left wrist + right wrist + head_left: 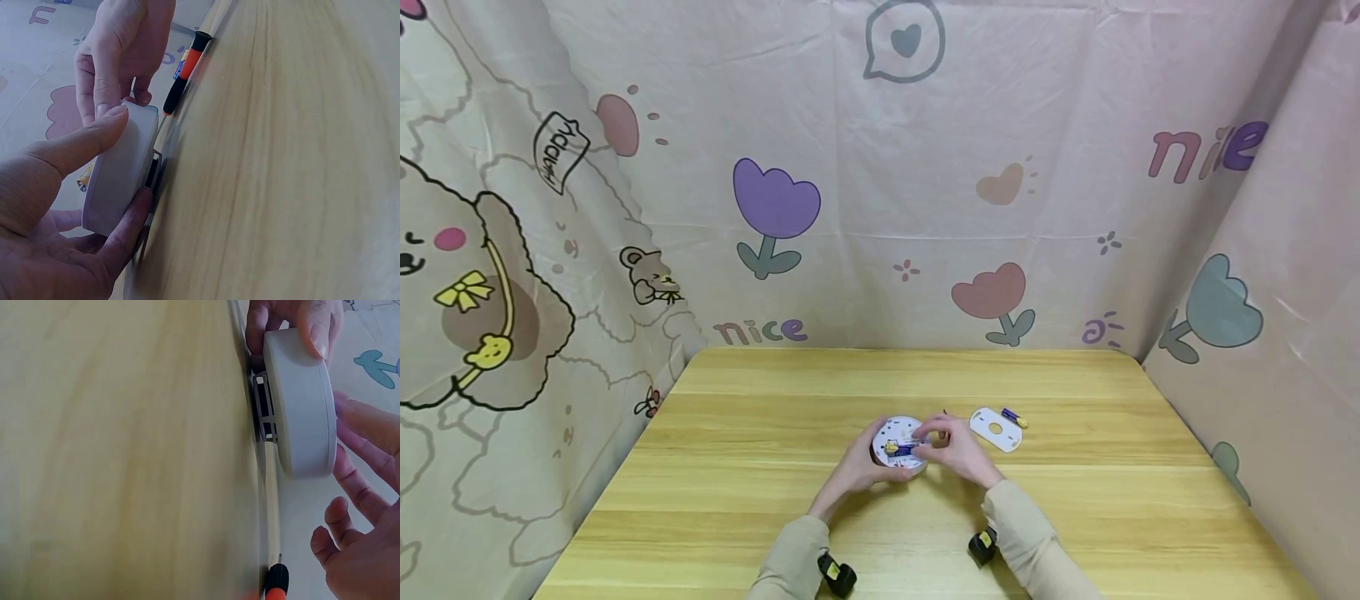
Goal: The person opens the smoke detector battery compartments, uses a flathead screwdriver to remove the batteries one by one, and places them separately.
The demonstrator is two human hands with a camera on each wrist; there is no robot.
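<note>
My left hand [859, 467] grips a round white device [904, 429] by its rim, thumb across the near side. Its face, with dark marks, tilts up in the head view. A blue battery with a yellow end [892, 449] lies across this face, and that end [84, 178] juts past the edge in the left wrist view. My right hand [958, 452] reaches to the face from the right, thumb and forefinger apart at the battery's blue end. In the right wrist view its other fingers [337, 515] are loosely bent. A small bracket [265, 407] sticks out from the device's back.
To the right lies a white plate [982, 419] with rounded ends and a round hole. Another blue and yellow battery [1013, 417] is at its far edge. A black and orange screwdriver [189, 65] lies on the wooden table [737, 500]. Printed cloth [880, 167] hangs behind.
</note>
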